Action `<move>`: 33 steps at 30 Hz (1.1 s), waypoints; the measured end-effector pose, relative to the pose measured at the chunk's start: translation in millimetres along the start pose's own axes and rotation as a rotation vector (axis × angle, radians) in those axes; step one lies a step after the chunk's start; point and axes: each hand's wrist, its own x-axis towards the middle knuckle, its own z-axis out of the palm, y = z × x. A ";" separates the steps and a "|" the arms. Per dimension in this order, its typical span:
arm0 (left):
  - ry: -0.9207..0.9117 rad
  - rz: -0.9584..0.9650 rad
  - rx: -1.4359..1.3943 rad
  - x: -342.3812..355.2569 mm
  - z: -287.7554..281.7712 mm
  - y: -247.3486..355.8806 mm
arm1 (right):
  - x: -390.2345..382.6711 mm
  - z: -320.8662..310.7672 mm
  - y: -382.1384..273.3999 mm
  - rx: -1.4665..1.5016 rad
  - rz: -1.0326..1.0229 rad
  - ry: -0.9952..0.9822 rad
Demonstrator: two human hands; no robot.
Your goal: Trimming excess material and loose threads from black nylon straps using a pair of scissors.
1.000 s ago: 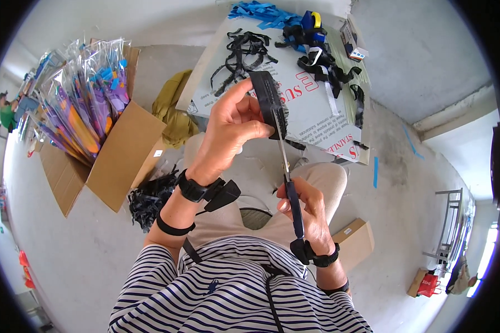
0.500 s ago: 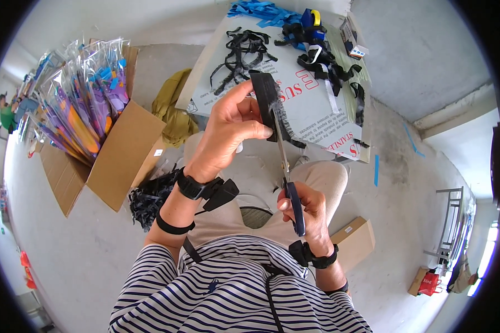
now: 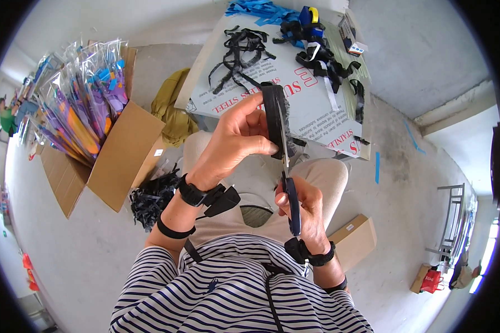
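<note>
- A flat black strip of fuzzy fabric tape stands upright just above the middle of the frame, pinched near its lower end between the thumb and fingers of the left hand, which is closed on it.
- A pair of dark-handled scissors points up at the strip from below, the thin metal blades meeting the strip's lower edge; how far apart the blades stand cannot be told.
- The right hand is curled shut around the scissor handles, just below the centre of the frame.
- Both wrists wear black bands with small black devices strapped on; the person's striped shirt fills the lower middle of the frame.
- Behind the hands, toward the top centre, a grey-white printed cardboard sheet serves as a table; it carries loose black strips, more black pieces with blue tape at the top edge.
- A pile of black offcuts lies on the concrete floor left of centre.
- An open brown cardboard box at the left holds colourful plastic-wrapped packets.
- A small closed brown box lies on the floor at the lower right.
</note>
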 end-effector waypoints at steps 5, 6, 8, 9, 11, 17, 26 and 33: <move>-0.008 0.003 -0.006 -0.7 0.6 0.0 | -3.2 -1.4 0.5 -0.020 0.038 -0.012; -0.008 0.003 -0.006 -1.0 0.5 0.2 | -3.1 -2.7 0.8 -0.028 0.054 -0.036; -0.010 0.002 0.013 -0.9 1.1 1.0 | 0.0 -4.7 6.0 -0.025 0.015 -0.053; -0.010 0.002 0.013 -1.6 1.7 2.0 | 1.7 -5.2 7.9 -0.022 -0.025 -0.070; -0.030 -0.023 0.064 -4.6 3.5 3.4 | 3.4 -4.8 9.4 -0.023 -0.043 -0.080; -0.067 -0.075 0.047 -10.8 7.6 5.1 | 7.6 -6.5 6.3 -0.117 -0.086 -0.095; -0.074 -0.112 0.068 -11.3 6.0 0.1 | -1.3 0.6 6.7 -0.002 0.000 -0.009; 0.045 -0.007 0.029 -3.9 -25.3 -11.5 | -8.5 -8.2 26.5 -0.293 -0.117 0.065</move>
